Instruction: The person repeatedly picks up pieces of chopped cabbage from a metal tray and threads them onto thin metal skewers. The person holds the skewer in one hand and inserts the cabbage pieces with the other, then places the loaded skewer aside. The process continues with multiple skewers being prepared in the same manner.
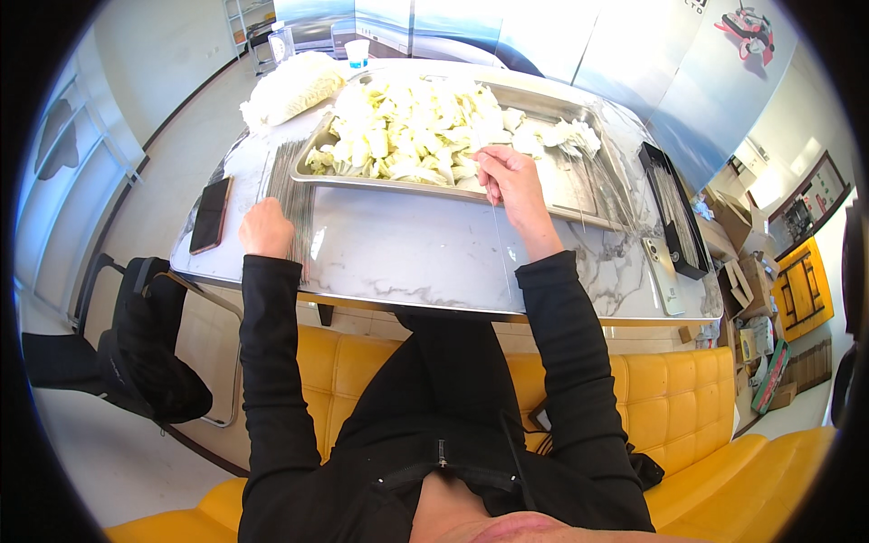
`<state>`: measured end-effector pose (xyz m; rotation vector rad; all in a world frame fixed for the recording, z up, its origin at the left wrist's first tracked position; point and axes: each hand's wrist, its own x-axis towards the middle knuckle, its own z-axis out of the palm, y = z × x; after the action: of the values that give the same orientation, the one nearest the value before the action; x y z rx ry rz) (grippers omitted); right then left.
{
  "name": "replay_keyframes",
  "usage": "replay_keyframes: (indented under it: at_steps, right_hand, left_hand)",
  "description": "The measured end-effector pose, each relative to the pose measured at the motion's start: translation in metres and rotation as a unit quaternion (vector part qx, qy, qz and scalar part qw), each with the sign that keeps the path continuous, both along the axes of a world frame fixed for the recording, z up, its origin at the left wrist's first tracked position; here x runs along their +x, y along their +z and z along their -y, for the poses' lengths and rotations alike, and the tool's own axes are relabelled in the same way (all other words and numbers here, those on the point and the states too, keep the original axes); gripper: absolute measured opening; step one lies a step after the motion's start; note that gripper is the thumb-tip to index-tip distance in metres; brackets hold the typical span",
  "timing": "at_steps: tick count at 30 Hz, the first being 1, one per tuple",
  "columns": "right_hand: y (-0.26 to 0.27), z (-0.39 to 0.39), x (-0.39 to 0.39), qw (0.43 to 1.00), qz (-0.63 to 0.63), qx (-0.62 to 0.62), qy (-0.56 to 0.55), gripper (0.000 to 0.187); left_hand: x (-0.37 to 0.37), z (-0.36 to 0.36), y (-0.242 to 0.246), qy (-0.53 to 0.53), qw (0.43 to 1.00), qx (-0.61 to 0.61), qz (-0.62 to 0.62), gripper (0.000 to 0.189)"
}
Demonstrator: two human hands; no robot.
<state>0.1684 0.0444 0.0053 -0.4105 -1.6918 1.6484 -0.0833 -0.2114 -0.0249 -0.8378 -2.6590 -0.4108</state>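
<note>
A long metal tray [380,180] on the table holds a heap of cut cabbage leaves [414,129]. My right hand [506,178] is over its near rim, fingers closed on a thin metal skewer [501,244] that slants down towards the table's front edge. My left hand [266,229] rests, fingers curled, against the left side of a bundle of thin metal skewers [293,183]; whether it holds one cannot be seen. In the right part of the tray, several skewers lie with cabbage pieces [576,138] at their far ends.
A whole Chinese cabbage [295,88] lies behind the skewer bundle. A dark phone [211,215] is at the left, a pale phone [662,275] at the right beside a black box of skewers [673,210]. A cup [356,53] stands behind the tray. A yellow bench [665,400] is below.
</note>
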Motion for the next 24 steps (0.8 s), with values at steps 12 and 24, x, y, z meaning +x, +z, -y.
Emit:
replay_keyframes:
  at_steps: [12,24]
  right_hand:
    - [0.002,-0.01,0.007,0.994,-0.038,-0.073,-0.066,0.018]
    - [-0.002,-0.019,0.011,0.989,-0.09,-0.104,-0.05,0.024]
  left_hand:
    - [-0.012,0.004,-0.005,-0.014,0.999,0.032,0.002,0.01]
    - [-0.018,0.006,-0.013,-0.033,0.998,0.062,-0.006,0.012]
